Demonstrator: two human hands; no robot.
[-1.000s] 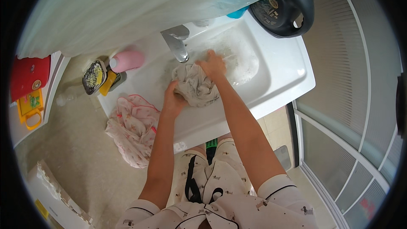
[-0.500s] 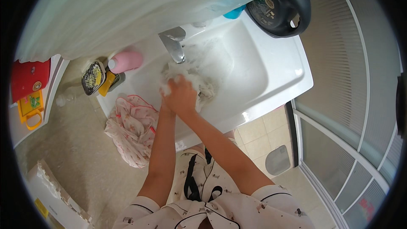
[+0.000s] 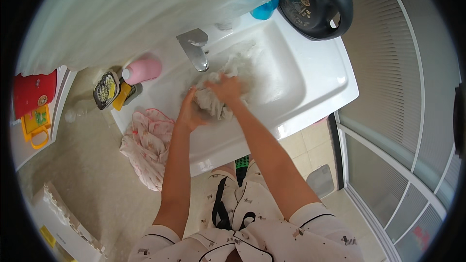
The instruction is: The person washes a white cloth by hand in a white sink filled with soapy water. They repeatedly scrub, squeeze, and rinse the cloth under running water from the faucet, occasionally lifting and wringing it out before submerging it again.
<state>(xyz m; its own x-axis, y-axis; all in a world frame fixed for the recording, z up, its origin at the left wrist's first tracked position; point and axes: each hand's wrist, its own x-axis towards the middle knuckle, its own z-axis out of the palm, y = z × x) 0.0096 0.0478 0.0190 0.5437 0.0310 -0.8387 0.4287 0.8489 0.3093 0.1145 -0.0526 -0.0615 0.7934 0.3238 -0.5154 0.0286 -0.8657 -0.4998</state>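
In the white sink [image 3: 286, 68], a bunched, wet, whitish cloth [image 3: 208, 103] lies in cloudy, sudsy water below the chrome faucet [image 3: 196, 51]. My left hand [image 3: 188, 112] cups the cloth's left side, its fingers and thumb curled around the edge. From above and the right, my right hand [image 3: 228, 90] grips the same cloth with bent fingers. Part of the cloth spreads toward the back of the basin beyond my right hand. A second cloth [image 3: 145, 150], pale with a pink print and red trim, hangs over the sink's front left corner, beside my left forearm.
A pink bottle [image 3: 144, 71] lies at the sink's left end, near a yellow sponge [image 3: 122, 95] and a dark-rimmed scrubber [image 3: 107, 90]. A black jug [image 3: 313, 12] and a blue container [image 3: 264, 10] occupy the back right. Sliding doors [image 3: 383, 68] stand at right.
My hands, pressed together under the faucet before, have moved apart. The right has shifted right, and more of the cloth shows between them.
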